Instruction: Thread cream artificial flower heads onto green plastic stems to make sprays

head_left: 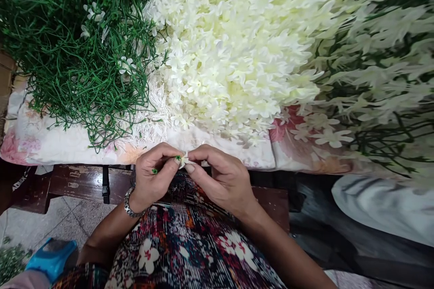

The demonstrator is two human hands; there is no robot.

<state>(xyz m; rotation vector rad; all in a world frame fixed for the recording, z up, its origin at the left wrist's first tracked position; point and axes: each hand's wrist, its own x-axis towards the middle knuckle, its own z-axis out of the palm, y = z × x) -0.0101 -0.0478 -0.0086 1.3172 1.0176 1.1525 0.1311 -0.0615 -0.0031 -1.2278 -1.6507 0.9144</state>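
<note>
My left hand (156, 174) is closed in a pinch on a green plastic stem, whose small green tip shows between thumb and forefinger. Another green bit pokes out by the curled fingers. My right hand (222, 178) pinches a small white artificial flower (183, 160) right against that tip, so the two hands almost meet at the table's front edge. How far the stem runs inside the left hand is hidden. Beyond the hands lie a big heap of loose white petals (230, 54) and, to its left, a tangled heap of green stems (77, 49).
Thin white stamens (156, 110) lie between the heaps on a floral cloth (68, 142). Flowers joined to stems (379, 67) are piled at the right. Below the table are a wooden bench (77, 183), a blue object (52, 257) on the floor and pale fabric (383, 203) at right.
</note>
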